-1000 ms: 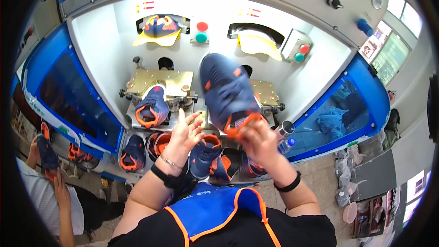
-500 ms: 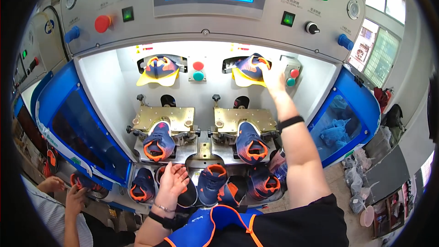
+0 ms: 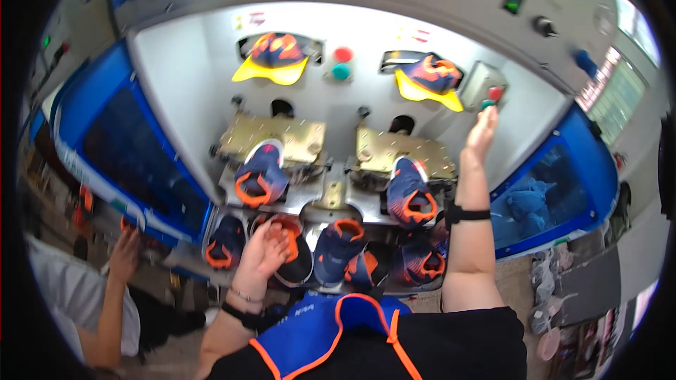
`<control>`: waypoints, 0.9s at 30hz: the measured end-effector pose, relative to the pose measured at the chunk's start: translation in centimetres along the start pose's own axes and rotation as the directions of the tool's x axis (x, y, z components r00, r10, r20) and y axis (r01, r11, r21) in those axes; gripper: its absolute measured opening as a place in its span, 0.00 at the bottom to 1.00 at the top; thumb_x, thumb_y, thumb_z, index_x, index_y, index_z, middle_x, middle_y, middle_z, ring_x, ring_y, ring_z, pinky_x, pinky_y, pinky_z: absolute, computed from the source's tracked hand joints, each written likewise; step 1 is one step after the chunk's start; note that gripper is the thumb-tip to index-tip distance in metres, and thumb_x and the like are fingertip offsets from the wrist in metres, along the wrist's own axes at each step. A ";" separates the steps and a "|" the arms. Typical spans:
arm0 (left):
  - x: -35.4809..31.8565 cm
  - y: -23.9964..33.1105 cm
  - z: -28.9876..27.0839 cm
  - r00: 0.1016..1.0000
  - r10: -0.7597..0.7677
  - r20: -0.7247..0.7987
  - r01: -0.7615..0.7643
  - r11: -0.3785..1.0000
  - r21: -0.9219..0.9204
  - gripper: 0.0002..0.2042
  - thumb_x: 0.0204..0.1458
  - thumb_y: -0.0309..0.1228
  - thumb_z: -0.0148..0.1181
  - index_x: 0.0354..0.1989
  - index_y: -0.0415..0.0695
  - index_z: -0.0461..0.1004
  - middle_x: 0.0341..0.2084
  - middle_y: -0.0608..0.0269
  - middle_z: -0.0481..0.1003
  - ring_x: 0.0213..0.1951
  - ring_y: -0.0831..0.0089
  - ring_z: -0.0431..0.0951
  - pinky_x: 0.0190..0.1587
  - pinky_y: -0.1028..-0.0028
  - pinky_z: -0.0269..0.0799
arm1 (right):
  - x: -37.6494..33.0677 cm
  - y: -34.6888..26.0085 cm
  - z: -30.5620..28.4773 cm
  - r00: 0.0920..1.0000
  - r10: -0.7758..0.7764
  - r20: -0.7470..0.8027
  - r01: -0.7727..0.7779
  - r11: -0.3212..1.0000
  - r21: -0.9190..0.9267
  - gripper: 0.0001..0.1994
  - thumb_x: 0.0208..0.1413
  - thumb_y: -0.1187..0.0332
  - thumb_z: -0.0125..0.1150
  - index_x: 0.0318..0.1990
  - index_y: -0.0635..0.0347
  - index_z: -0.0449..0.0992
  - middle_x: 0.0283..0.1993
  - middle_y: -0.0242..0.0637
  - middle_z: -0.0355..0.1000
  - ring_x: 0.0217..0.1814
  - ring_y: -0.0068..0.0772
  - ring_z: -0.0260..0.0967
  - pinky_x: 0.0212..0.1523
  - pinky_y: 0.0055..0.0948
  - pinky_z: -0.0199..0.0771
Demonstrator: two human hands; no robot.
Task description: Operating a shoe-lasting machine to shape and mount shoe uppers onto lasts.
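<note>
Just below the green button [image 3: 487, 104], the right hand [image 3: 480, 138] is extended, fingers empty. Farther lower-left, the left hand [image 3: 265, 250] is half-curled, empty.

Black shirt [image 3: 465, 341], seemingly orange-edged blue apron [image 3: 303, 338]

Along the right side, bright daylight shows in the windows [image 3: 612, 95] beside a pale wall [image 3: 644, 169], while lower down a dull brownish floor [image 3: 514, 290] stretches toward a cluttered shelf unit [image 3: 583, 345].
</note>
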State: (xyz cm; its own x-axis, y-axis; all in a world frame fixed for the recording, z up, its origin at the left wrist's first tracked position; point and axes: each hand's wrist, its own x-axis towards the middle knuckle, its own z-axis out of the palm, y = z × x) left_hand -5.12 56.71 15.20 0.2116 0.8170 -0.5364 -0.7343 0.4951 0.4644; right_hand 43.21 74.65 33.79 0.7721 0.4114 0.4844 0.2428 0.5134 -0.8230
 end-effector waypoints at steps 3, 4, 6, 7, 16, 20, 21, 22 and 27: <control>0.1 0.9 -1.5 0.998 0.061 0.030 -0.060 0.997 -0.046 0.11 0.65 0.44 0.59 0.40 0.50 0.78 0.35 0.67 0.80 0.36 0.71 0.79 0.39 0.66 0.76 | -9.8 -4.4 -2.0 0.932 -0.054 0.360 0.023 0.996 0.091 0.18 0.75 0.61 0.49 0.66 0.58 0.68 0.61 0.38 0.72 0.56 0.24 0.70 0.55 0.28 0.67; 0.0 1.5 -2.1 0.996 0.086 0.027 -0.083 0.994 -0.072 0.10 0.65 0.43 0.59 0.40 0.50 0.78 0.33 0.68 0.81 0.35 0.70 0.80 0.39 0.66 0.77 | -13.6 -5.6 -2.2 0.844 -0.160 0.512 0.074 0.980 0.186 0.17 0.74 0.63 0.50 0.64 0.56 0.70 0.59 0.39 0.74 0.51 0.23 0.71 0.51 0.26 0.69; -0.7 2.8 -3.7 0.987 0.147 -0.062 -0.151 0.986 -0.065 0.10 0.65 0.42 0.58 0.40 0.50 0.78 0.31 0.68 0.80 0.33 0.70 0.80 0.38 0.66 0.78 | -20.5 -7.0 -2.4 0.658 -0.074 0.749 -0.046 0.989 0.139 0.12 0.72 0.68 0.52 0.56 0.59 0.76 0.48 0.36 0.77 0.41 0.20 0.70 0.43 0.23 0.71; -1.2 3.3 -4.4 0.981 0.169 -0.091 -0.177 0.980 -0.089 0.10 0.65 0.41 0.57 0.40 0.50 0.78 0.31 0.68 0.80 0.32 0.70 0.80 0.37 0.65 0.77 | -23.6 -7.3 -2.6 0.550 0.006 0.835 -0.064 0.997 0.036 0.10 0.71 0.69 0.54 0.53 0.60 0.78 0.44 0.34 0.77 0.38 0.19 0.70 0.40 0.22 0.71; -3.9 5.6 -9.0 0.944 0.246 -0.220 -0.280 0.950 -0.136 0.08 0.63 0.39 0.59 0.41 0.49 0.76 0.29 0.69 0.77 0.31 0.71 0.77 0.36 0.67 0.72 | -36.8 -5.8 2.1 0.136 -0.062 0.989 0.142 0.989 0.042 0.12 0.61 0.77 0.64 0.51 0.61 0.79 0.47 0.35 0.77 0.33 0.21 0.74 0.30 0.22 0.73; -4.3 6.1 -10.4 0.947 0.230 -0.227 -0.265 0.953 -0.143 0.08 0.63 0.39 0.59 0.40 0.48 0.75 0.29 0.68 0.77 0.30 0.71 0.76 0.35 0.67 0.72 | -38.7 -4.6 6.4 0.100 -0.153 0.983 0.392 0.914 0.103 0.25 0.60 0.67 0.67 0.65 0.58 0.70 0.61 0.42 0.72 0.42 0.46 0.80 0.42 0.39 0.82; -4.3 6.3 -10.7 0.946 0.222 -0.237 -0.261 0.954 -0.146 0.08 0.63 0.39 0.59 0.40 0.48 0.75 0.29 0.68 0.77 0.30 0.71 0.76 0.35 0.68 0.72 | -39.5 -4.1 7.1 0.078 -0.098 0.992 0.485 0.873 0.048 0.25 0.60 0.67 0.67 0.64 0.58 0.70 0.60 0.44 0.72 0.43 0.47 0.80 0.43 0.40 0.81; -4.4 6.6 -11.0 0.942 0.220 -0.254 -0.261 0.955 -0.143 0.08 0.64 0.39 0.58 0.40 0.48 0.75 0.29 0.68 0.77 0.30 0.71 0.75 0.35 0.68 0.72 | -40.4 -3.4 7.9 0.064 -0.077 0.995 0.567 0.824 0.027 0.24 0.59 0.67 0.67 0.63 0.59 0.70 0.59 0.45 0.72 0.44 0.48 0.79 0.44 0.41 0.80; -4.8 8.3 -13.5 0.891 0.342 -0.299 -0.370 0.928 -0.038 0.09 0.65 0.39 0.56 0.41 0.47 0.73 0.29 0.68 0.73 0.31 0.72 0.73 0.36 0.70 0.69 | -42.2 -2.2 9.1 0.207 0.085 0.975 0.713 0.669 -0.210 0.17 0.57 0.64 0.71 0.48 0.59 0.73 0.51 0.45 0.74 0.47 0.54 0.77 0.46 0.45 0.78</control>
State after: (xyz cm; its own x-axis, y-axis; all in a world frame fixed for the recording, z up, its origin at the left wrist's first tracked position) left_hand -20.91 52.88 12.16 -0.2559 0.8088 -0.5295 -0.7845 0.1462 0.6026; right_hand 4.69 63.03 17.84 -0.3922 0.8628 0.3190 0.8363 0.4789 -0.2669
